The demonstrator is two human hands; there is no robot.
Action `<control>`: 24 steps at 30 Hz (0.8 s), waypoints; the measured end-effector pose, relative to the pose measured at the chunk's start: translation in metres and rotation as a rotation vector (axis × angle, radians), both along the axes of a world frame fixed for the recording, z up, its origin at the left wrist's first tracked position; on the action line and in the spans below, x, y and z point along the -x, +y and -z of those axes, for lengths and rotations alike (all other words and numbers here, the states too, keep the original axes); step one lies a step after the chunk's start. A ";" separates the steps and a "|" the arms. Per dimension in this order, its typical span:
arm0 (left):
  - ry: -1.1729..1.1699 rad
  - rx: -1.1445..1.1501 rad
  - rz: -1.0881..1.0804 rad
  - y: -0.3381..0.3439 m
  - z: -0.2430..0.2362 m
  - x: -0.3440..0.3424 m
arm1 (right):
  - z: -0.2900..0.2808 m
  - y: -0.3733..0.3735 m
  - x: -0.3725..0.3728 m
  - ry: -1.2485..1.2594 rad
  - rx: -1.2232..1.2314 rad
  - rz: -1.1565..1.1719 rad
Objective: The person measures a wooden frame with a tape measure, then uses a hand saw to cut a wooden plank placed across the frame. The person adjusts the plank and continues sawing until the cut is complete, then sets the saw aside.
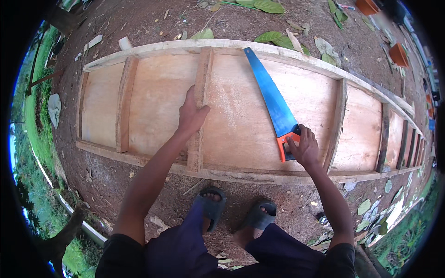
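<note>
A long wooden frame backed with plywood lies on the ground across the view. My left hand grips a wooden crosspiece near the frame's middle, its thumb on the top and its fingers along the left side, partly hidden. In my right hand is the orange and black handle of a handsaw. The saw's blue blade lies over the plywood, its tip pointing to the far rail. Pale sawdust is scattered on the plywood between crosspiece and saw.
Several other crosspieces divide the frame. My sandalled feet stand close to its near rail. Brown soil with fallen leaves surrounds it. Orange-brown pots stand at the far right, and grass grows on the left.
</note>
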State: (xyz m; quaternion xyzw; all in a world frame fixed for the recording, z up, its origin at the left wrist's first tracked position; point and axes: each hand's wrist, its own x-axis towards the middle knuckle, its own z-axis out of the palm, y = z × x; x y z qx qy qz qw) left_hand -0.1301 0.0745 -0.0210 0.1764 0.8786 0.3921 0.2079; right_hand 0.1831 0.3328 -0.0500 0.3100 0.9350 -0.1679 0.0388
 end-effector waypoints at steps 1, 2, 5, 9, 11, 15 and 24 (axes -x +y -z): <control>-0.082 0.045 -0.042 0.004 0.000 -0.001 | 0.001 0.001 -0.002 -0.054 0.003 0.035; -0.108 -0.031 -0.019 0.007 0.000 -0.005 | 0.010 0.005 -0.011 -0.016 -0.011 0.054; -0.091 -0.112 0.018 0.005 0.003 -0.007 | 0.008 0.016 -0.016 0.062 0.052 0.084; -0.037 -0.171 -0.014 0.000 0.022 -0.005 | -0.016 0.025 -0.004 -0.155 0.224 0.121; -0.076 -0.221 -0.023 0.007 0.023 -0.012 | -0.018 0.033 -0.007 -0.185 0.267 0.118; -0.075 -0.194 0.034 0.012 0.006 -0.017 | -0.024 0.028 -0.009 0.050 0.351 0.152; -0.045 -0.082 0.013 0.003 0.010 -0.007 | -0.063 0.014 -0.028 0.316 0.068 -0.024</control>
